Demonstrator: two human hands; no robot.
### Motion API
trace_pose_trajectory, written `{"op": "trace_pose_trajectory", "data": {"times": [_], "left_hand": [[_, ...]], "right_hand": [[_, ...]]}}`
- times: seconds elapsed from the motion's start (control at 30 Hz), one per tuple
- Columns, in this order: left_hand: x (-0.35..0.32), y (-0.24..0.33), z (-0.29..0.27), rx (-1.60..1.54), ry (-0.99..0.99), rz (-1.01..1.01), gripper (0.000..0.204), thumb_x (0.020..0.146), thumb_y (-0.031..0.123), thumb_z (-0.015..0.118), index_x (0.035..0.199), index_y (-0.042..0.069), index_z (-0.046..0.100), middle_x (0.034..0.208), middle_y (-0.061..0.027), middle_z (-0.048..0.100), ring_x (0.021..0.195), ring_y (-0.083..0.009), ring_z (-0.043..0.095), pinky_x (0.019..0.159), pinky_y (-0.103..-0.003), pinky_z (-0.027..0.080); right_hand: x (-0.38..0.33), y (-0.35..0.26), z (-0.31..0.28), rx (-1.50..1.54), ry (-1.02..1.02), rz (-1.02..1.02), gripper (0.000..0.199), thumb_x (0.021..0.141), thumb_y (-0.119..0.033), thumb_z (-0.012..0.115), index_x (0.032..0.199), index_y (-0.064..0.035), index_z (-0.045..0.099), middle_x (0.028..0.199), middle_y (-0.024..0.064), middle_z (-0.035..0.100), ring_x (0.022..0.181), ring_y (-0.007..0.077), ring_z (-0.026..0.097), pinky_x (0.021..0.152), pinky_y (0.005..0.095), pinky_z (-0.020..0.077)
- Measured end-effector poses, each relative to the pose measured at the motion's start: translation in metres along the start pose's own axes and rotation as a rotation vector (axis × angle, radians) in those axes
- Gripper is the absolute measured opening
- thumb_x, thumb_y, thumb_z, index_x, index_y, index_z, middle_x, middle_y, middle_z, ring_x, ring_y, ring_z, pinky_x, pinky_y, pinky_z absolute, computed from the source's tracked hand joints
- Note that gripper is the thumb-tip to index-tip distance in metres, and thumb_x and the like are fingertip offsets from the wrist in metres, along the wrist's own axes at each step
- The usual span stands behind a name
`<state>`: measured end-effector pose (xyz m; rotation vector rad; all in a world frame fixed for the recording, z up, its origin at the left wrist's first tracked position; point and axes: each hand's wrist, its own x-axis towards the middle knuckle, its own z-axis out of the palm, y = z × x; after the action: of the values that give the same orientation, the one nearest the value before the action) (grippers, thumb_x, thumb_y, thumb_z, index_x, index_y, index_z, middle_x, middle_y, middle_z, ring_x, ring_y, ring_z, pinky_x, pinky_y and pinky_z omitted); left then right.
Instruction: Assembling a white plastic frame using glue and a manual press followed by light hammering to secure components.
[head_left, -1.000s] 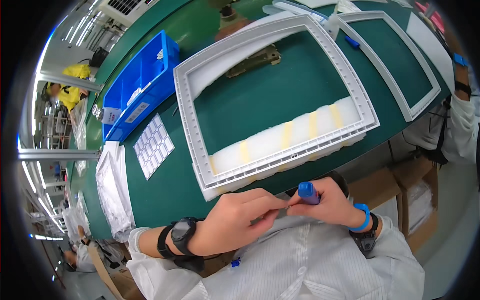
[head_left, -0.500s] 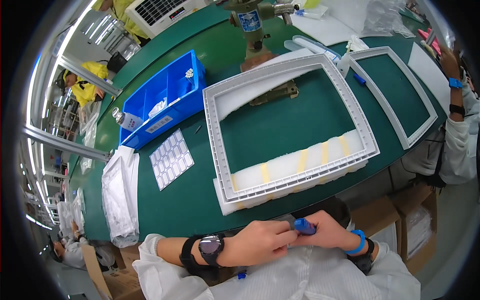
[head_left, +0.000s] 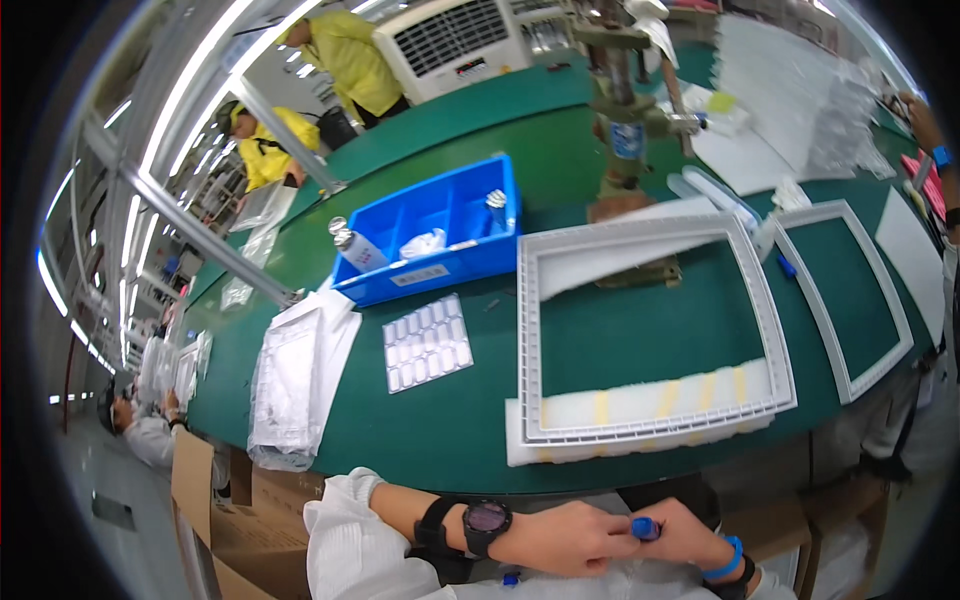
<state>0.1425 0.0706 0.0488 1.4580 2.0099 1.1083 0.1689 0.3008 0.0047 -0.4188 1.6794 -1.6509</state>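
Two hands meet below the near edge of the green desk (head_left: 480,450), the right hand (head_left: 680,535) gripping a small blue cap (head_left: 645,527) that the left hand (head_left: 565,538) pinches with closed fingers. On the desk lie a white frame (head_left: 530,330), a blue bin (head_left: 440,225) and a blister tray (head_left: 427,343); an air cooler (head_left: 455,45) stands behind.

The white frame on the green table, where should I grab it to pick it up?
Grip the white frame by its two long side rails, one hand on each, reaching from the near edge. It lies flat and its middle is open, so only the thin rim can be held. Its near rail rests on a foam strip, slightly raised.
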Motion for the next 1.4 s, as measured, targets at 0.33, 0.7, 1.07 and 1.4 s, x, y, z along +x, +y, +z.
{"op": "trace_pose_trajectory", "data": {"times": [0.33, 0.7, 1.07, 1.4], "left_hand": [[-0.001, 0.018, -0.001, 0.022, 0.038, -0.050, 0.021, 0.082, 0.016, 0.067, 0.097, 0.004, 0.060, 0.094, -0.0159, 0.062, 0.068, -0.0357, 0.063, 0.054, -0.044, 0.051], [-0.019, 0.023, 0.021, 0.091, 0.170, -0.146, 0.021, 0.085, 0.017, 0.063, 0.101, 0.006, 0.056, 0.082, -0.0156, 0.059, 0.063, -0.0363, 0.061, 0.052, -0.045, 0.048], [-0.023, 0.016, 0.028, -0.049, 0.112, -0.242, 0.014, 0.082, 0.016, 0.065, 0.090, 0.008, 0.058, 0.074, -0.0185, 0.060, 0.060, -0.0401, 0.060, 0.052, -0.048, 0.047], [-0.022, 0.016, 0.040, -0.206, 0.093, -0.203, 0.006, 0.077, 0.009, 0.064, 0.078, 0.006, 0.059, 0.066, -0.0181, 0.057, 0.060, -0.0384, 0.058, 0.053, -0.046, 0.044]], "right_hand": [[-0.002, -0.012, 0.006, 0.060, 0.006, 0.007, 0.021, 0.076, -0.014, 0.080, 0.081, -0.0002, 0.065, 0.066, -0.0014, 0.056, 0.065, 0.0064, 0.046, 0.058, 0.0272, 0.0435], [-0.007, 0.001, 0.018, 0.049, 0.063, 0.174, 0.017, 0.078, -0.014, 0.080, 0.085, -0.0009, 0.071, 0.068, -0.0024, 0.061, 0.063, 0.0057, 0.050, 0.057, 0.0264, 0.0428], [-0.008, -0.001, 0.025, 0.053, -0.002, 0.336, 0.018, 0.082, -0.017, 0.080, 0.087, -0.0024, 0.073, 0.065, -0.0045, 0.059, 0.059, 0.0047, 0.048, 0.053, 0.0244, 0.0398], [-0.010, 0.013, 0.033, 0.122, -0.075, 0.272, 0.018, 0.080, -0.016, 0.081, 0.087, -0.0021, 0.072, 0.069, -0.0043, 0.061, 0.061, 0.0044, 0.050, 0.053, 0.0249, 0.0406]]}}
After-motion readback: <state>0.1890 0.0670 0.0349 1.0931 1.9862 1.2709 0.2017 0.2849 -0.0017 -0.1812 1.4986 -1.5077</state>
